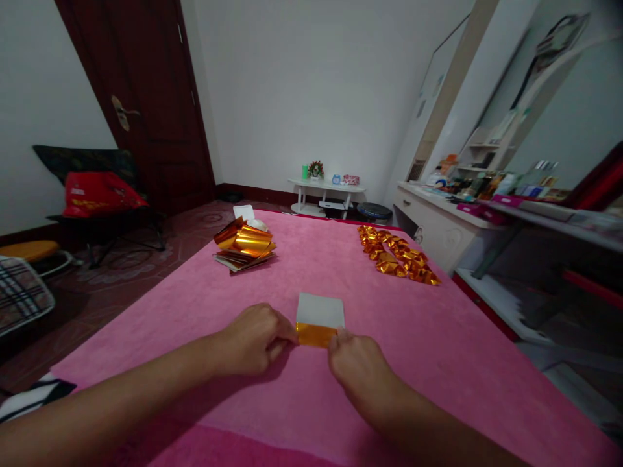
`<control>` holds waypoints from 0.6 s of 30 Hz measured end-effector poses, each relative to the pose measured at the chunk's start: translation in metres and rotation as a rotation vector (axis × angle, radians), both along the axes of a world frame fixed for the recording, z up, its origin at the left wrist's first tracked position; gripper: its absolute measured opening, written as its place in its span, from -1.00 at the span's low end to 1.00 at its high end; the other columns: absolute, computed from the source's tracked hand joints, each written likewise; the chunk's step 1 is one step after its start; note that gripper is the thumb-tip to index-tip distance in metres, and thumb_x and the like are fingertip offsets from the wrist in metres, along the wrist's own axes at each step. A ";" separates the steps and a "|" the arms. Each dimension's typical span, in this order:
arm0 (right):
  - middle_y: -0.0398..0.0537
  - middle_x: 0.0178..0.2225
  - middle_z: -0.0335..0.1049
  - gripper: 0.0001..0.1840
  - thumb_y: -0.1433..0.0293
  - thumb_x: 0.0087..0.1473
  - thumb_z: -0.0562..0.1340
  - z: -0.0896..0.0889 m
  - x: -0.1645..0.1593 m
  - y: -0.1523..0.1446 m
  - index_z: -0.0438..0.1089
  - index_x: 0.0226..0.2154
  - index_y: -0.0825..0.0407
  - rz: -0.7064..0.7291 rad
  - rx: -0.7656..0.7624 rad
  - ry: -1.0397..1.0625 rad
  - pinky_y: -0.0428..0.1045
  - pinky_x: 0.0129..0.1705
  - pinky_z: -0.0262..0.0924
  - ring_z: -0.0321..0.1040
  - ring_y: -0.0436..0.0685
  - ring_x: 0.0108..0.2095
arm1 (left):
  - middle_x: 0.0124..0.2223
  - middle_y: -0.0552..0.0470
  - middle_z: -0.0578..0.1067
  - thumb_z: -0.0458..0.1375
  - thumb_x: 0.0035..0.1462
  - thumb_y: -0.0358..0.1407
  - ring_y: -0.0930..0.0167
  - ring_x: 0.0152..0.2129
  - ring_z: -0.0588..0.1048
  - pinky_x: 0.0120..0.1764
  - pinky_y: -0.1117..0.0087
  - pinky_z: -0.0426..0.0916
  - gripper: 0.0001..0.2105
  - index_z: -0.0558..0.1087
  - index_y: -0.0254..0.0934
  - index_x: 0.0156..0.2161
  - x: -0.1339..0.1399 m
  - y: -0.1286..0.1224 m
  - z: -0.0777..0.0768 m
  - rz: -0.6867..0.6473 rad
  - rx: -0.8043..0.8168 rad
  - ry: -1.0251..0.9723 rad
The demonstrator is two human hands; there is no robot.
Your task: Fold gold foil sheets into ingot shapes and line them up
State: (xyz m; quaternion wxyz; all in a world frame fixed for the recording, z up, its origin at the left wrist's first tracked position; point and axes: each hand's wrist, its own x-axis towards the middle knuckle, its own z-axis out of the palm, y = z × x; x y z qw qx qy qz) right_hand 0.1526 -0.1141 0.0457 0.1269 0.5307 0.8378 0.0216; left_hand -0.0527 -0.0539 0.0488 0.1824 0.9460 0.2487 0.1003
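A small sheet of gold foil paper (320, 310) lies flat on the pink cloth in front of me, its pale back facing up. Its near edge is folded over, so a shiny gold strip shows along the front. My left hand (257, 338) pinches the left end of that folded strip. At the other end, my right hand (359, 363) presses with thumb and fingers closed on the strip's right corner. Both hands rest low against the cloth.
A loose stack of gold foil sheets (244, 243) sits at the far left of the pink cloth (311, 259). Several folded gold foil pieces (396, 254) lie in rows at the far right. Beyond are a white low table (325, 187) and a dressing table (442, 204).
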 end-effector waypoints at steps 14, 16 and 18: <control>0.00 -0.32 0.46 -0.92 0.39 0.03 0.24 -0.005 0.019 -0.004 0.45 -0.40 0.04 -0.233 0.222 0.342 -0.02 -0.32 0.22 0.41 0.16 -0.31 | -0.55 0.04 0.48 0.29 -0.25 0.02 0.41 -0.62 0.39 -0.58 0.47 0.03 -0.65 0.49 -0.26 -0.52 0.033 0.033 -0.027 0.622 -0.245 -0.022; -0.06 -0.31 0.43 -0.95 0.39 -0.01 0.27 -0.010 0.024 -0.003 0.41 -0.40 0.01 -0.244 0.234 0.464 -0.02 -0.30 0.21 0.38 0.15 -0.27 | -0.58 0.09 0.44 0.33 -0.28 -0.10 0.43 -0.64 0.36 -0.57 0.48 0.06 -0.73 0.48 -0.28 -0.53 0.040 0.031 -0.031 0.584 -0.304 -0.125; -0.09 -0.25 0.40 -0.79 0.40 -0.06 0.29 -0.018 0.031 0.002 0.36 -0.28 -0.01 -0.287 0.250 0.646 -0.02 -0.27 0.23 0.37 0.12 -0.24 | -0.57 0.09 0.44 0.32 -0.23 -0.15 0.43 -0.61 0.39 -0.54 0.49 0.14 -0.76 0.49 -0.30 -0.50 0.047 0.030 -0.034 0.545 -0.436 -0.331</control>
